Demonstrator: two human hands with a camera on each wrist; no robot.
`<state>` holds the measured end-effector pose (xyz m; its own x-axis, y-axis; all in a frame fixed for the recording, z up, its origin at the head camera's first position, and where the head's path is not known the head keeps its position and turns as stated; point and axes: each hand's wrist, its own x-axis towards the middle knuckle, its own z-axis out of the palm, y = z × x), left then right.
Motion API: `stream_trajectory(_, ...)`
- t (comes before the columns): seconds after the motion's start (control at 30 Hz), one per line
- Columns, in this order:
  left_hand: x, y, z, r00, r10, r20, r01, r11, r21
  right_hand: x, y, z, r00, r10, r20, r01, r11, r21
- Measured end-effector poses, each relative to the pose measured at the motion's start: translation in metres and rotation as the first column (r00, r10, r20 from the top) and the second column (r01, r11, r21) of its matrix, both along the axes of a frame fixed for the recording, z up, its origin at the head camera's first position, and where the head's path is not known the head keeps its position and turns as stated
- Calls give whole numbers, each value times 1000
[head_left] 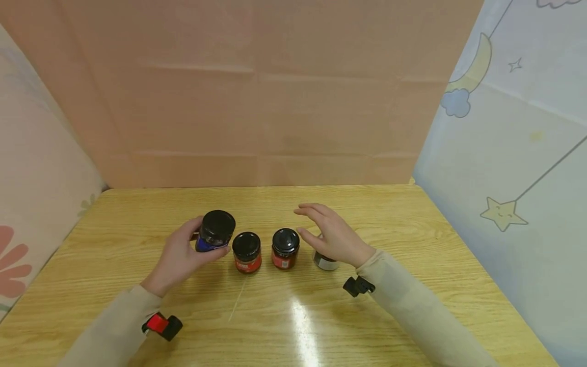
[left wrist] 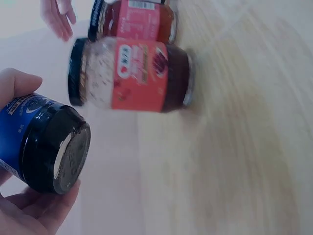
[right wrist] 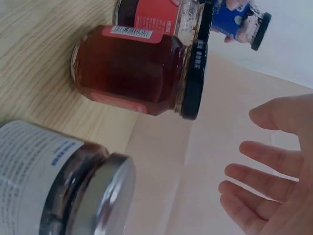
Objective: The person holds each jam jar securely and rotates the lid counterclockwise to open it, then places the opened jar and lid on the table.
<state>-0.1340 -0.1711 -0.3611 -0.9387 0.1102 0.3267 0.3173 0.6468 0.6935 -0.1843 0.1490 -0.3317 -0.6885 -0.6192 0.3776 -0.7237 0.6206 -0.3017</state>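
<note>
My left hand (head_left: 180, 253) grips a jar with a blue label (head_left: 215, 230) and black lid, raised off the table; its dark base (left wrist: 73, 159) shows in the left wrist view. Just right of it stands a red-labelled jar (head_left: 247, 252) with a black lid. Beside that is a second red-labelled jar (head_left: 285, 248), amber-brown inside in the right wrist view. My right hand (head_left: 337, 235) hovers with fingers spread and holds nothing. Partly hidden under it is a jar with a white label (right wrist: 29, 171) and a silvery lid, apart from the fingers.
The jars stand in a row across the middle of a wood-grain table (head_left: 390, 316). A pinkish-brown backdrop (head_left: 275, 112) rises at the table's far edge. Patterned cloths hang at the left and right sides. Each wrist carries a small black strapped device (head_left: 359, 286).
</note>
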Motion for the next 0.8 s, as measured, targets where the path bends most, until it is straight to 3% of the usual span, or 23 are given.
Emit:
stream_trajectory(0.37, 4, 28, 20, 995, -62, -80, 57, 997, -59, 8, -5, 7, 997, 80, 14, -78, 990, -118)
stream_trajectory(0.57, 4, 44, 27, 994, -86, -72, 80, 993, -89, 12, -11, 12, 991, 133, 20, -127, 976, -177)
stream_trajectory(0.8, 2, 63, 36, 991, -114, -69, 103, 984, -147, 18, -18, 17, 981, 175, 82, -150, 958, -244)
